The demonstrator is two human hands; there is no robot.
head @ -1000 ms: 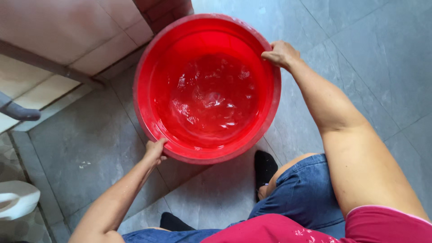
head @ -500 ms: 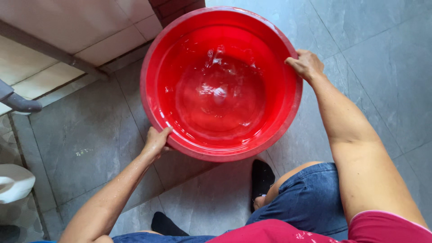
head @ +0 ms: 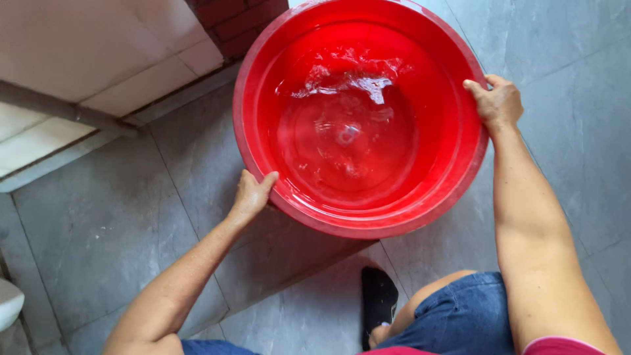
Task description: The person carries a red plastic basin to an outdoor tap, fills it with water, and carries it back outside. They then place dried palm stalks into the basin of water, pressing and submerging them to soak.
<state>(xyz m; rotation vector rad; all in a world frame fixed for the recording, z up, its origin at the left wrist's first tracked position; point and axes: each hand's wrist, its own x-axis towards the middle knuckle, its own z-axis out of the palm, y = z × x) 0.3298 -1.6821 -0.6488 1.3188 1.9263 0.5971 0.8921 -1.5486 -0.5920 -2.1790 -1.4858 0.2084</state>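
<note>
A large round red plastic basin [head: 453, 66] fills the upper middle of the head view, with clear water sloshing in its bottom. My left hand [head: 250, 194] grips the rim at the basin's lower left edge. My right hand [head: 496, 100] grips the rim on the right side, thumb over the edge. The basin is held above a grey tiled floor [head: 118, 223].
A white tiled ledge [head: 98, 59] with a red brick corner [head: 230, 20] runs along the upper left. A white object [head: 8, 302] sits at the left edge. My black shoe [head: 379, 299] and denim-clad knee [head: 460, 315] are at the bottom.
The basin has shifted right and closer in view, and both hands stay on its rim. The water has swirled toward the far side.
</note>
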